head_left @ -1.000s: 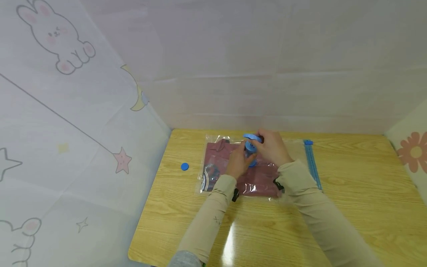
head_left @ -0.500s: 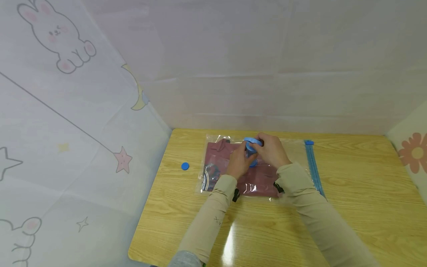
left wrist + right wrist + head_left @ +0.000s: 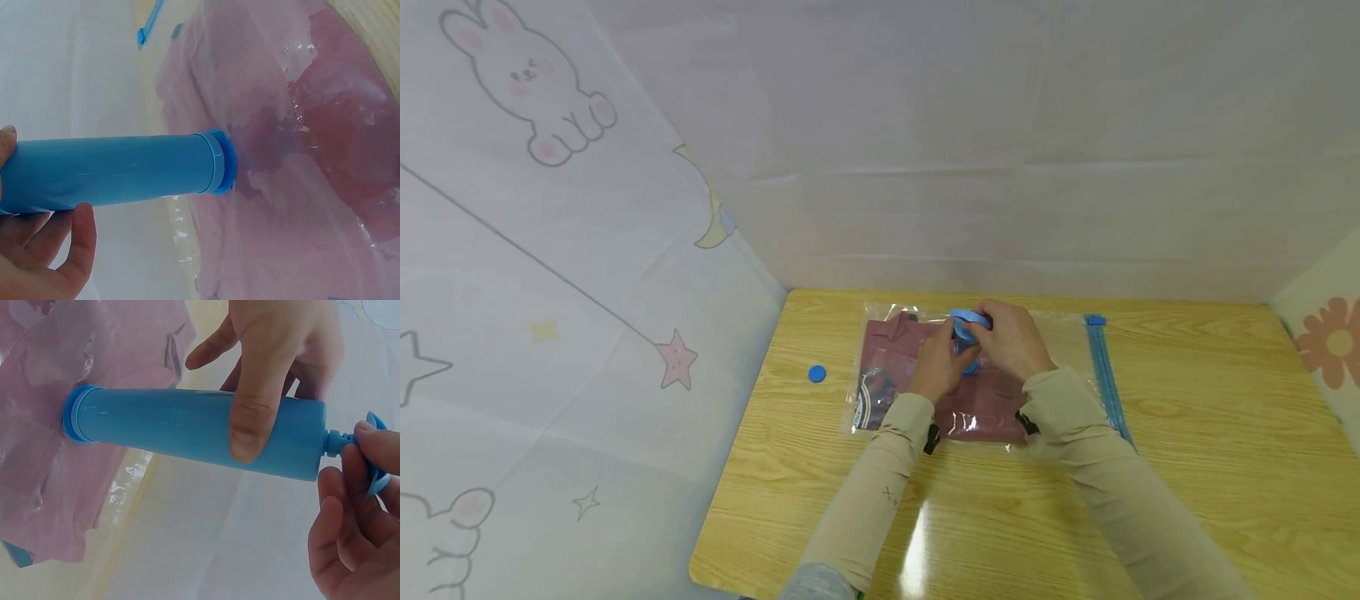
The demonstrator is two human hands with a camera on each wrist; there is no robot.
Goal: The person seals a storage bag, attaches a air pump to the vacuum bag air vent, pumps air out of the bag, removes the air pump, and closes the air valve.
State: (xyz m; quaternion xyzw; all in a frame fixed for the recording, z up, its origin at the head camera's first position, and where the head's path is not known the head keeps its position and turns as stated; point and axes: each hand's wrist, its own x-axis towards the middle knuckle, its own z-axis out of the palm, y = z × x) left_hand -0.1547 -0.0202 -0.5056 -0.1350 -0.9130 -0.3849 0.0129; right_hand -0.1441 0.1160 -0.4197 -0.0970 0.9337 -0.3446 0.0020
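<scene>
A blue hand pump [image 3: 181, 425] stands on a clear vacuum storage bag [image 3: 1062, 337], its lower end set at the bag's round blue valve [image 3: 229, 164]. Inside the bag lies a folded dusty-pink garment [image 3: 988, 414] with a dark and white print. My left hand [image 3: 936, 364] grips the pump's barrel near its top, thumb on one side and fingers on the other. On the pump's blue handle [image 3: 375, 482], the fingers of my right hand [image 3: 1013, 340] are curled. Just a short piece of the rod shows between handle and barrel in the right wrist view.
A round blue cap [image 3: 817, 373] lies on the wooden table [image 3: 797, 467] left of the bag. Along the bag's right end runs a blue zip strip [image 3: 1105, 367] with a slider [image 3: 1096, 320] at its far end. A pale patterned wall [image 3: 925, 225] stands behind the table.
My right hand has moved down with the pump handle, bringing it closer to the barrel's top. Over the last half second it stays nearly still. The left hand keeps its grip.
</scene>
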